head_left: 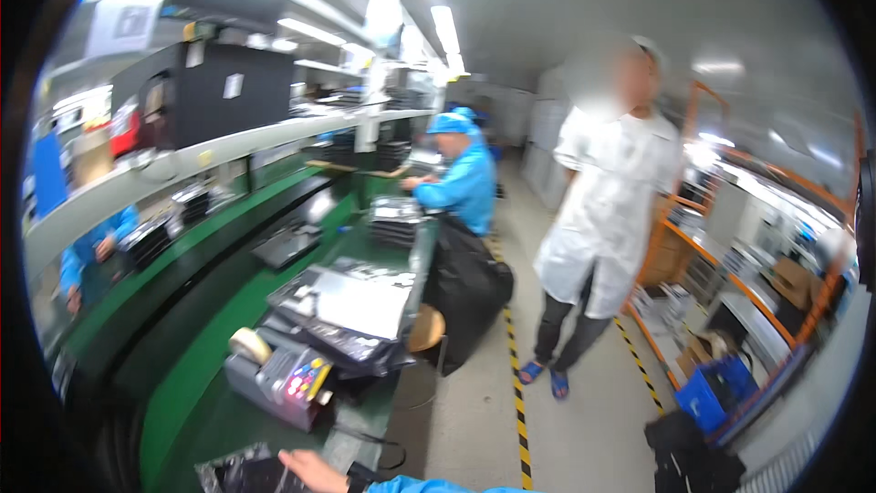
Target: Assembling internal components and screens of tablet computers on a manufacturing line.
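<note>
A long green surface (196, 361) runs down a factory aisle with orange shelving (721, 283). One hand (315, 470), which one I cannot tell, lies flat on a dark plastic bag (239, 473), fingers (290, 459) extended, gripping nothing.

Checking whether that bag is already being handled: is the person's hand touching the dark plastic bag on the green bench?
Touching. The head view shows the left hand lying on the edge of the dark plastic bag, with no gap between them.
</note>
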Tool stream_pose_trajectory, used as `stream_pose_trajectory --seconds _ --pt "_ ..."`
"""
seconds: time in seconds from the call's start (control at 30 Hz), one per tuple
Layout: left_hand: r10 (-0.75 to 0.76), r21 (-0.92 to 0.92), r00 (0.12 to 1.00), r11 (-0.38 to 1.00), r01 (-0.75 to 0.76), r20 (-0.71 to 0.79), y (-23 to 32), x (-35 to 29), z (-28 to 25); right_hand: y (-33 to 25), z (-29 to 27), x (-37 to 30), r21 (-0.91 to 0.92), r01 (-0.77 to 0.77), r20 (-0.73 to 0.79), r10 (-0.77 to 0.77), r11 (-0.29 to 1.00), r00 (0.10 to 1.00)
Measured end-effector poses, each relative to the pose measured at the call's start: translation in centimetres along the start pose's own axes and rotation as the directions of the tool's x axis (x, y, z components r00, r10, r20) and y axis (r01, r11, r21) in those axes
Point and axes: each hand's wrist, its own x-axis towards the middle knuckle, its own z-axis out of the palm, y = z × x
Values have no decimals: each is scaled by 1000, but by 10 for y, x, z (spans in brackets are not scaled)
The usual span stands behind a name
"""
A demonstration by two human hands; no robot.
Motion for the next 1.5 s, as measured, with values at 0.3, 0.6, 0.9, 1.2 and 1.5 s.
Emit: stream_pose_trajectory --seconds 0.3,0.6,0.9,1.2,1.5 --pt "76 -234 988 971 -43 134 -33 -41 -6 -38 -41 -11 -88 96 -11 -98 991 995" --pt "324 640 830 766 50 -453 -56 -25 -68 -20 -52 -10 -504 380 67 -403 776 913" --pt "469 463 883 776 -429 32 19 13 -11 -8 -34 -9 146 28 -132 -8 989 991" --pt "57 -8 979 998 -57 196 20 -16 26 -21 -33 -10 198 -78 -49 90 977 995" --pt "2 -448 950 882 145 312 -14 -37 34 -28 -38 -12 343 -179 3 189 922 982"
